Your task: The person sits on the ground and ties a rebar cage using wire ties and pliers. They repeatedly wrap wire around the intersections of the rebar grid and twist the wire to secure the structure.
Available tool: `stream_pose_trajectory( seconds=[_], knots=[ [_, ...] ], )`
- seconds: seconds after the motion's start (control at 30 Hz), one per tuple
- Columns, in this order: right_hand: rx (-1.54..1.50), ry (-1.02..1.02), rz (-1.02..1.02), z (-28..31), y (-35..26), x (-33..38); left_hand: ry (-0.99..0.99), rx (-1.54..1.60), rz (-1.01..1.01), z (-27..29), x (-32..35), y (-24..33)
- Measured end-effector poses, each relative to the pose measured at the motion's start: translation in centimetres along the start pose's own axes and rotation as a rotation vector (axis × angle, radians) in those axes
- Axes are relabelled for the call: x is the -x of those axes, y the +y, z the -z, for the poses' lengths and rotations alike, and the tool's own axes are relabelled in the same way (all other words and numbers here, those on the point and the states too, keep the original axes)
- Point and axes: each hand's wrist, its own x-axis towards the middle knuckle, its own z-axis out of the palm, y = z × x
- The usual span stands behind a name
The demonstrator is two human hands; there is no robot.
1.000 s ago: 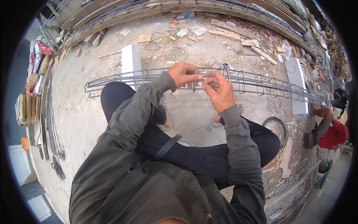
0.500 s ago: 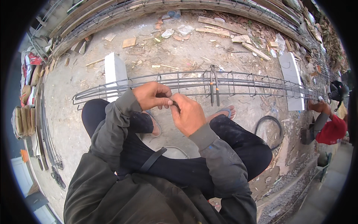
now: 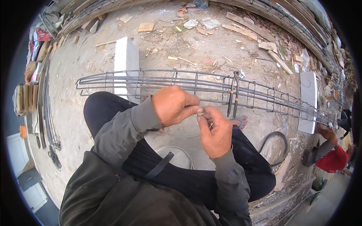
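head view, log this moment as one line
left hand, right hand: fingertips close together | held item: cannot tell | rebar cage: across white blocks | pincers: on cage

Dusty, littered concrete floor [image 3: 73, 116], soft daylight
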Motion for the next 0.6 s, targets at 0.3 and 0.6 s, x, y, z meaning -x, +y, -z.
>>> stream_pose_trajectory(
  seconds=[0.3,0.6],
  knots=[
    [-0.181,-0.056,-0.093,2.9,-1.1,-1.1,0.161,0.792,0.168,2.4,-0.3,-1.6],
    [-0.17,0.476,0.117,10.5,-2.2,-2.0,0.158,-0.276,0.71,0.9,-0.5,-11.2]
  ],
)
